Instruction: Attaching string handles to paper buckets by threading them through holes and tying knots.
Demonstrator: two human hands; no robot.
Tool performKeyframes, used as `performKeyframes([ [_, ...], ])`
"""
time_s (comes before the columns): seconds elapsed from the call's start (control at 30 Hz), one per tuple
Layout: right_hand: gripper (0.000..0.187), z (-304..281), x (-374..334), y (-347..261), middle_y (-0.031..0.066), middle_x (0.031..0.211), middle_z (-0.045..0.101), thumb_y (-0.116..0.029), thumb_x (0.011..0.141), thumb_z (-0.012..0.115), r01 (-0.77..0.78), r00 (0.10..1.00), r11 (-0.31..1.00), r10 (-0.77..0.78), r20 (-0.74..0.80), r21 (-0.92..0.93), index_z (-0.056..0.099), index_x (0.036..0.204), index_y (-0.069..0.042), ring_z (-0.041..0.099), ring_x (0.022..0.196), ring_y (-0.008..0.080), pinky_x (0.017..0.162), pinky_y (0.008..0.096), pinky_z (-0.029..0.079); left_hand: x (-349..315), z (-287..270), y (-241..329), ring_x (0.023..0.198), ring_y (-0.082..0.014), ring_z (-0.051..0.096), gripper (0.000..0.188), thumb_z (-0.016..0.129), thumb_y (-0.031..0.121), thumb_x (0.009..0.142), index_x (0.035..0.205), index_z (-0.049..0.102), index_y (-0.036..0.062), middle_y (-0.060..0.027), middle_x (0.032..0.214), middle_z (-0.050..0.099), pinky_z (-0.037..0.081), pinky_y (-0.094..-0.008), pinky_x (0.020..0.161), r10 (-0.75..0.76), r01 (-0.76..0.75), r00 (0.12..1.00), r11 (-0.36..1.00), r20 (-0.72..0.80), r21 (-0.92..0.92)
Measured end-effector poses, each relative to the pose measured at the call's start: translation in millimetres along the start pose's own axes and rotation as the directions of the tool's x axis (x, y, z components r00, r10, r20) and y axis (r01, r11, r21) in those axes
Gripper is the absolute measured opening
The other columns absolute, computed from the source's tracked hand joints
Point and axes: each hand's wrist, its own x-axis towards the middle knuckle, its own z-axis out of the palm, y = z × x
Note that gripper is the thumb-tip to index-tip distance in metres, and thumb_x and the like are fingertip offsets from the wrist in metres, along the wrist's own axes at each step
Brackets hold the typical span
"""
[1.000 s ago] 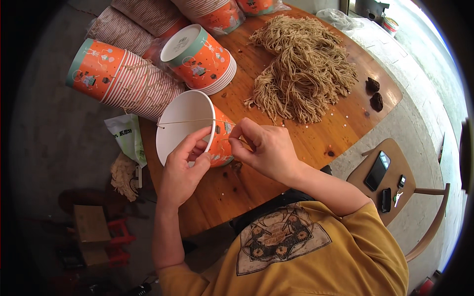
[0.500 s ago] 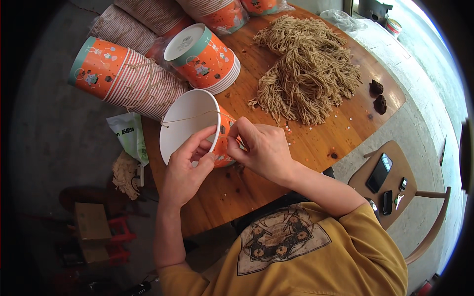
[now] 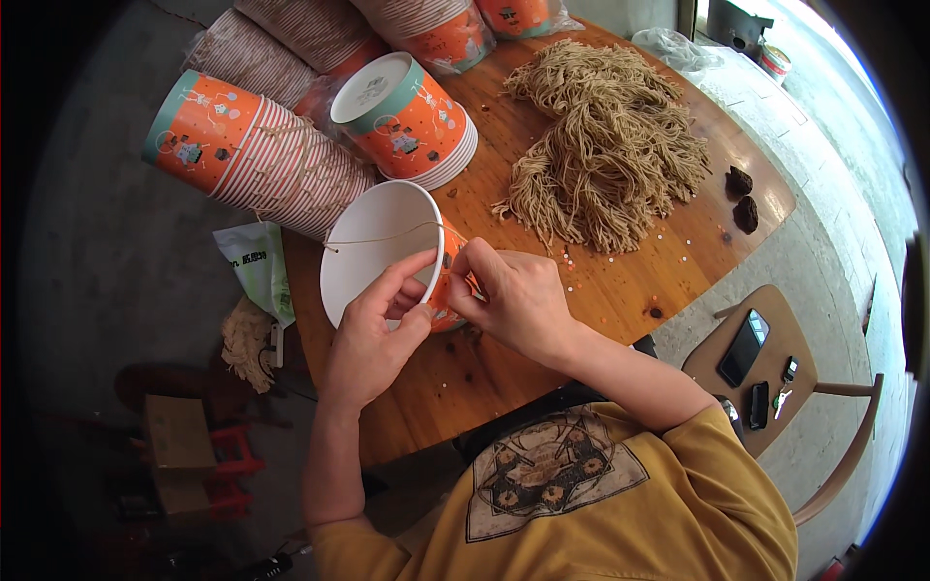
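Tilted paper bucket (image 3: 363,276) held near left edge of worktop (image 3: 417,412), rim grasped by left hand (image 3: 381,334). Cord (image 3: 426,224) strung across mouth, pinched by right hand (image 3: 513,290) at outer wall. Tan cord heap (image 3: 620,145) piled toward far edge.

wears mustard-yellow shirt (image 3: 697,513) | bears pale angular front print (image 3: 552,473) with dark star-like pattern and round flower shapes | has loose elbow-length sleeves (image 3: 356,554) in matching yellow
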Motion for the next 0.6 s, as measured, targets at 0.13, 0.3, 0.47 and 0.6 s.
performKeyframes([
  [0.13,0.016,0.9,-1.5,0.6,0.0076,0.06,0.057,-0.012,0.077,0.068,-0.018,1.0,1.0,0.018,0.008,-0.015,0.052,0.078,-0.008,0.06,0.053,0.0236,0.048,0.0349,0.047,-0.6,0.8,-0.7,0.083,-0.0105,0.058,0.045,0.053,0.0,0.085,0.13,0.051,0.0058,-0.004,0.093,0.06,0.049,-0.0275,0.079,0.029,-0.029,0.999,0.999,-0.014,0.044],
  [0.3,0.015,-0.7,-3.9,0.6,0.0078,0.061,0.058,-0.012,0.077,0.068,-0.034,0.999,0.999,0.035,0.012,-0.013,0.054,0.08,-0.007,0.06,0.054,0.0242,0.049,0.0353,0.048,5.4,3.0,-7.9,0.086,-0.0087,0.057,0.028,0.048,0.007,0.095,0.122,0.055,0.0024,-0.004,0.094,0.062,0.047,-0.0254,0.08,0.123,-0.122,0.992,0.991,-0.012,0.057],
  [0.47,0.014,-5.2,-5.0,0.0,0.0083,0.062,0.058,-0.012,0.078,0.068,-0.068,0.997,0.997,0.069,0.034,-0.026,0.056,0.083,-0.007,0.06,0.054,0.0236,0.05,0.0351,0.048,31.0,-4.1,-20.9,0.085,-0.0093,0.057,0.017,0.048,0.011,0.097,0.105,0.057,-0.0019,-0.0052,0.09,0.062,0.047,-0.026,0.079,0.01,-0.005,0.995,0.999,0.1,-0.044],
  [0.6,0.014,-10.7,-3.8,2.5,0.0081,0.061,0.057,-0.012,0.079,0.067,-0.082,0.994,0.997,0.083,0.077,-0.013,0.056,0.085,-0.007,0.06,0.054,0.0231,0.05,0.0344,0.047,36.2,-1.8,-22.8,0.08,-0.0094,0.056,0.012,0.05,0.009,0.095,0.096,0.055,-0.0012,-0.0054,0.084,0.061,0.047,-0.0267,0.075,0.056,-0.065,0.994,0.993,0.094,0.095],
])
